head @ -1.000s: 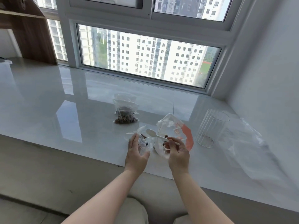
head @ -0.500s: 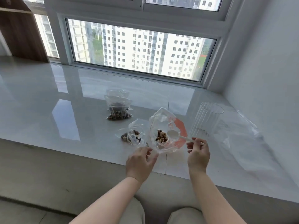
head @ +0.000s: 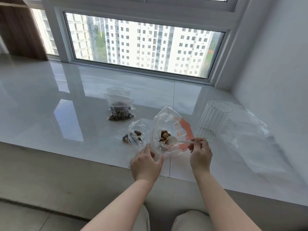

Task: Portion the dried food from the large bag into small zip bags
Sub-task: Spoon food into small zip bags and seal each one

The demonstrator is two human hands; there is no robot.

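Observation:
The large clear bag point(head: 166, 119) with an orange strip lies open on the glossy ledge, a clump of brown dried food point(head: 164, 135) inside. My left hand point(head: 145, 164) pinches the bag's near edge and holds its mouth open. My right hand point(head: 200, 152) pinches the handle of a white plastic spoon point(head: 173, 141), whose bowl is inside the bag against the food. Just left of the large bag lies a small zip bag point(head: 133, 135), open, with a little food in it.
Two filled small zip bags point(head: 119, 107) lie stacked farther back on the ledge point(head: 50, 114). A clear ribbed glass point(head: 211, 120) stands right of the large bag, with crumpled clear plastic point(head: 260, 140) beyond it. The window and right wall bound the ledge.
My left hand let go of the small zip bag and took the large bag's near edge. My right hand swung the spoon from over the small bag into the large bag.

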